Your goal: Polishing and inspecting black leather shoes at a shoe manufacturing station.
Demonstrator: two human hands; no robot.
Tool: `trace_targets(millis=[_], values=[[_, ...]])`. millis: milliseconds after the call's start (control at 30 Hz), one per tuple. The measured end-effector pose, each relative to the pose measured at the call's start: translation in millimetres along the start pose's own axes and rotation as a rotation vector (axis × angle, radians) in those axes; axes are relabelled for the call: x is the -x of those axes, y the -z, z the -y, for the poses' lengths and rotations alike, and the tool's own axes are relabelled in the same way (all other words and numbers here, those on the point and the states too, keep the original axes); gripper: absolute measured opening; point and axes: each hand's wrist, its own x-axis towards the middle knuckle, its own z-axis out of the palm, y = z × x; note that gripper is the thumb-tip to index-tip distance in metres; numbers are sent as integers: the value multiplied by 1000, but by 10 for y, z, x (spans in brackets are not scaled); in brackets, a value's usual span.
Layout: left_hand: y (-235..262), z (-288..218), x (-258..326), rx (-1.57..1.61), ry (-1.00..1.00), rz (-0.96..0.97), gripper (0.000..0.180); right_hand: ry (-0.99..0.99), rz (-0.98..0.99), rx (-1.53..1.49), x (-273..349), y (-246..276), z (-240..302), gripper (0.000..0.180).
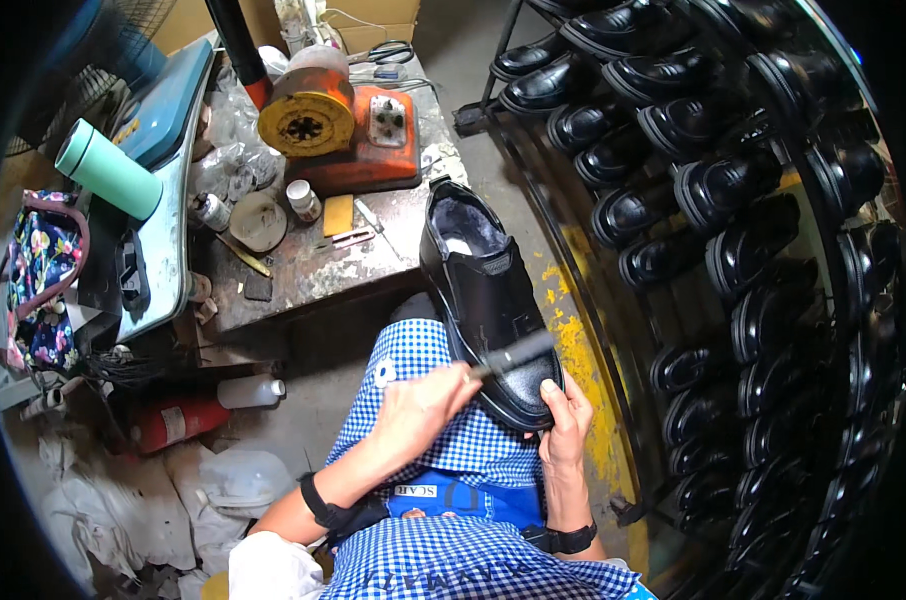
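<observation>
A black slip-on shoe (pixel 488 295) lies along my lap on a blue-and-white checked apron (pixel 403 350), toe towards me and its opening at the far end. My right hand (pixel 565 415) grips the toe end, thumb on top and fingers around the sole edge. Closed around one end of a dark grey, bar-shaped tool (pixel 518 355), my left hand (pixel 423 405) is at the shoe's left side. The tool crosses over the front of the shoe; blur hides its exact kind. Just nearer than it, the toe cap looks greyish and dull.
At the far left, a worn workbench (pixel 303 290) carries an orange machine with a yellow wheel (pixel 308 120), a white bottle (pixel 303 200) and a yellow block (pixel 338 215). A mint-green flask (pixel 108 170) lies farther left. On the right stands a rack of black shoes (pixel 728 190).
</observation>
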Motion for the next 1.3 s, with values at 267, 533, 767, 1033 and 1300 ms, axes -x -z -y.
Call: trace_targets(millis=[267,533,767,1033,1300], values=[[69,49,-49,-78,-56,19,18,-96,24,-38,19,70,-26,34],[48,175,86,19,40,-30,20,-130,-11,-54,-56,125,-23,25],[-36,347,263,136,248,26,16,-292,-32,-250,-178,309,-189,27],[-44,330,147,93,324,-96,19,-288,-11,-217,-175,343,-230,28],[-20,300,221,95,293,-3,21,-293,-13,-243,-222,383,-226,28]])
